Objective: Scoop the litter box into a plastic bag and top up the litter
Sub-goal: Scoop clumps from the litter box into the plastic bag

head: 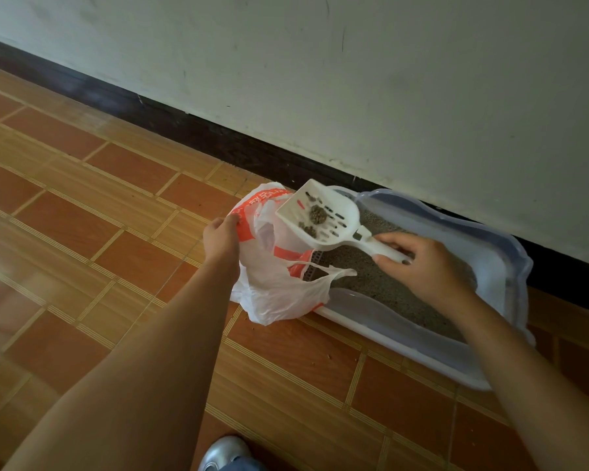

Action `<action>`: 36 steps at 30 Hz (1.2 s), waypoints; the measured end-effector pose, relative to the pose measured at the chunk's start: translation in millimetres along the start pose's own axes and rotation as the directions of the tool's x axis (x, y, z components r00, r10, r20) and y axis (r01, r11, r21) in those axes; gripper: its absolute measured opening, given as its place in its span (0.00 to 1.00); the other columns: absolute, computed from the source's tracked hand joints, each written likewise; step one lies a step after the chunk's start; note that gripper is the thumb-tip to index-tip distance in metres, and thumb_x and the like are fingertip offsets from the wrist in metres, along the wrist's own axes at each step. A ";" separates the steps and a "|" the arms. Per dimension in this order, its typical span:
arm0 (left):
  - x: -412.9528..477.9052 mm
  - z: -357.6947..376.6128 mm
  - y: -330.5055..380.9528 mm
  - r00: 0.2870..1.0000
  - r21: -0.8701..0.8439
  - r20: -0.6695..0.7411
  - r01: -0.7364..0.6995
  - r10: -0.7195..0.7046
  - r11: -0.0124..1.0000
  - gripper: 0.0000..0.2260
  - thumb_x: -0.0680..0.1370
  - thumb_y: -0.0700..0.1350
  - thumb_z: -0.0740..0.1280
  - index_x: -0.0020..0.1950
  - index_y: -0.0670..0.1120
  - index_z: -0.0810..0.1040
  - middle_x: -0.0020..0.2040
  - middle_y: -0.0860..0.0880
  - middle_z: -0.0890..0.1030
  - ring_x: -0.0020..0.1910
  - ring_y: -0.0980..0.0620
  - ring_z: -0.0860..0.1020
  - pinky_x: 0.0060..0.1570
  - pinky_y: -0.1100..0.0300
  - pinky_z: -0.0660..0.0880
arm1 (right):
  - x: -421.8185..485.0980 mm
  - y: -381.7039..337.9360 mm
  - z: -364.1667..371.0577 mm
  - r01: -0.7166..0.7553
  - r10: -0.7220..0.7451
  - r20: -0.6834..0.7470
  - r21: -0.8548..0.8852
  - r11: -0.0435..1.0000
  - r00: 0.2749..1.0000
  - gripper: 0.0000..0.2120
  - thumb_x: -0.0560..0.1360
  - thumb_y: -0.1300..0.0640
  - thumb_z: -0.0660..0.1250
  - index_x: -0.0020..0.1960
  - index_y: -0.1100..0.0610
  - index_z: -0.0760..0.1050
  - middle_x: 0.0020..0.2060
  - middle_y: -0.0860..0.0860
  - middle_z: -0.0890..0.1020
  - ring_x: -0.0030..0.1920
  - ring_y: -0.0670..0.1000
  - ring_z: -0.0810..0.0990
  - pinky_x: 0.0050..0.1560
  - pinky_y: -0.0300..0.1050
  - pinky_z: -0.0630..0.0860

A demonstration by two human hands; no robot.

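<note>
A pale blue litter box with grey litter lies on the floor against the wall. My right hand grips the handle of a white slotted scoop, which carries two grey clumps and hovers over the box's left end and the bag's mouth. My left hand pinches the upper left rim of a white and orange plastic bag, holding it open beside the box. The bag's lower part rests on the floor and drapes over the box's left corner.
Orange and tan tiled floor stretches left and toward me. A white wall with a dark skirting board runs behind the box. The toe of a silver shoe shows at the bottom edge. A few crumbs lie on the tiles.
</note>
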State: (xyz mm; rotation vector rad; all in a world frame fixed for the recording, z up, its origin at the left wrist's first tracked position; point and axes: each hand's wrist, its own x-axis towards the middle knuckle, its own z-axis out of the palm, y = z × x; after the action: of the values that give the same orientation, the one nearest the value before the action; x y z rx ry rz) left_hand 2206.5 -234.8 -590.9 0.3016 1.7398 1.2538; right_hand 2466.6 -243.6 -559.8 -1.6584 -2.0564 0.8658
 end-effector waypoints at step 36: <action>3.5 -10.0 3.4 1.000 -0.021 0.002 0.002 -0.002 1.000 0.13 0.81 0.44 0.58 0.61 0.39 0.75 0.40 0.50 0.78 0.33 0.57 0.76 0.30 0.65 0.75 | 49.0 -57.6 71.5 0.329 -0.354 0.128 -0.731 0.597 0.926 0.10 0.73 0.60 0.68 0.54 0.55 0.77 0.47 0.53 0.80 0.52 0.53 0.76 0.42 0.46 0.76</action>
State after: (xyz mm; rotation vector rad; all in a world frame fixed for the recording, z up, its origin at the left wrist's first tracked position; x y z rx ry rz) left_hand 2195.8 -237.1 -589.6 0.2883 1.7233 1.2692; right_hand 2367.3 -220.3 -580.3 -1.4614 -2.7911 -0.2055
